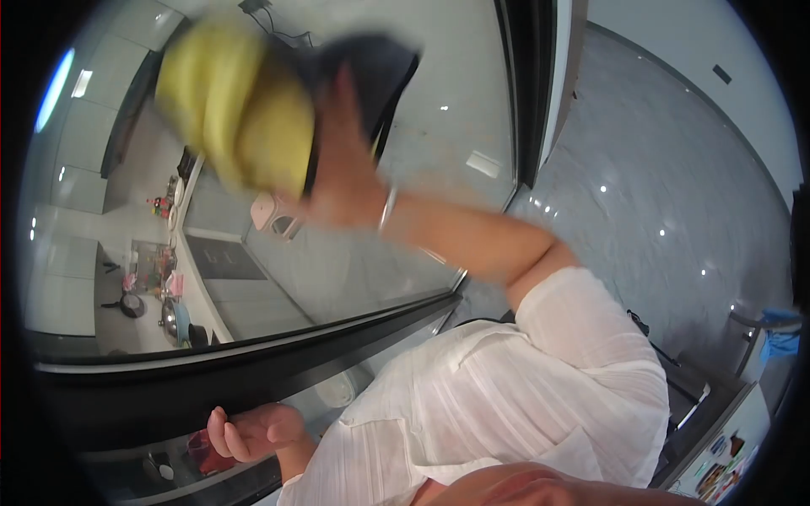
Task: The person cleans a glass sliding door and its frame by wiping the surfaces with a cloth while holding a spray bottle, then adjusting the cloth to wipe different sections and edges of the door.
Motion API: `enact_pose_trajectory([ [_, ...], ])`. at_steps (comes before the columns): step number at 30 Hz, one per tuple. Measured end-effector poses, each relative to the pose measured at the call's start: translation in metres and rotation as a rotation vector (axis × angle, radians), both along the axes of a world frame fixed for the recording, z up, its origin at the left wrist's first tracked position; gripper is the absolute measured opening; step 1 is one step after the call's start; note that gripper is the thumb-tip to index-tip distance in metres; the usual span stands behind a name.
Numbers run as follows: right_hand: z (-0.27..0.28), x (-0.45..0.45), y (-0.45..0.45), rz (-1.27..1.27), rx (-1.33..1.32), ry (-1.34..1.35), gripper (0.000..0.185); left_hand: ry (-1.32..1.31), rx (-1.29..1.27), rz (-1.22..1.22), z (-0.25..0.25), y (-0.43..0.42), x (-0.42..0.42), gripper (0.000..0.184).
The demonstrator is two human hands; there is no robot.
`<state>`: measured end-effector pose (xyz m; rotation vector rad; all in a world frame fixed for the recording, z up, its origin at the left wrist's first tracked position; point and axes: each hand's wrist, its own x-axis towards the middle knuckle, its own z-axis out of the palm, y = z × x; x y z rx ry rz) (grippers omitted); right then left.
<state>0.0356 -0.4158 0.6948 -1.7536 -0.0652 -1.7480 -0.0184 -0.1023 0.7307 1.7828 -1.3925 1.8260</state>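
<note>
A yellow cloth (228,110) with a dark grey part (371,76) is bunched up in my right hand (346,177), raised in front of the glass panel (422,160). Motion blurs both, and I cannot tell whether the cloth touches the glass. A light bracelet (388,208) circles that wrist. Lower left, my left hand (257,430) is held near the black door frame (169,405) with its fingers loosely curled and apart. Nothing shows in it.
Through the glass appear a kitchen counter (198,291), a frying pan (131,305), a pot (173,320) and a pink stool (272,215) on the floor. Glossy grey floor (641,177) lies to the right. A blue cloth (780,337) hangs at the far right.
</note>
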Motion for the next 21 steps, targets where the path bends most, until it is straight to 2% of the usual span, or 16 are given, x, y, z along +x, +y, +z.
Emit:
enact_pose_trajectory([
  [2, -0.039, -0.029, 0.077, 0.184, -0.356, 0.51, 0.054, -0.001, -0.015, -0.084, 0.0, -0.002, -0.002, 0.045],
  [3, -0.073, -0.035, 0.116, 0.262, -0.591, 0.589, 0.054, -0.002, -0.022, -0.122, -0.001, -0.003, -0.003, 0.045],
  [4, -0.112, -0.038, 0.141, 0.534, -0.649, 0.361, 0.057, -0.011, -0.054, -0.139, -0.003, -0.001, -0.003, 0.047],
  [7, -0.145, -0.038, 0.158, 0.69, -0.446, 0.249, 0.062, -0.024, -0.138, -0.162, -0.009, 0.004, 0.0, 0.05],
  [9, -0.131, -0.04, 0.111, 0.585, -0.39, 0.302, 0.065, 0.0, -0.141, -0.141, -0.009, 0.003, -0.005, 0.05],
  [10, -0.119, -0.044, 0.081, 0.402, -0.419, 0.855, 0.067, 0.003, -0.133, -0.134, -0.009, 0.006, -0.007, 0.05],
  [11, -0.113, -0.043, 0.047, 0.269, -0.203, 0.747, 0.072, 0.004, -0.124, -0.128, -0.008, 0.007, -0.008, 0.049],
  [14, -0.116, 0.002, -0.044, 0.053, 0.297, -0.066, 0.045, 0.004, -0.093, -0.127, -0.006, 0.008, -0.009, 0.049],
  [15, -0.099, -0.01, -0.079, 0.064, 0.349, 0.005, 0.03, 0.003, -0.079, -0.129, -0.006, 0.008, -0.01, 0.049],
  [17, -0.09, -0.004, -0.144, 0.025, 0.393, -0.054, 0.027, 0.009, -0.085, -0.124, -0.006, 0.005, -0.01, 0.048],
  [18, -0.087, -0.001, -0.178, 0.027, 0.562, 0.031, 0.027, 0.015, -0.084, -0.119, -0.006, 0.005, -0.011, 0.048],
  [21, -0.059, -0.003, -0.253, -0.044, 0.54, 0.065, 0.035, 0.017, -0.059, -0.12, -0.006, 0.008, -0.01, 0.047],
])
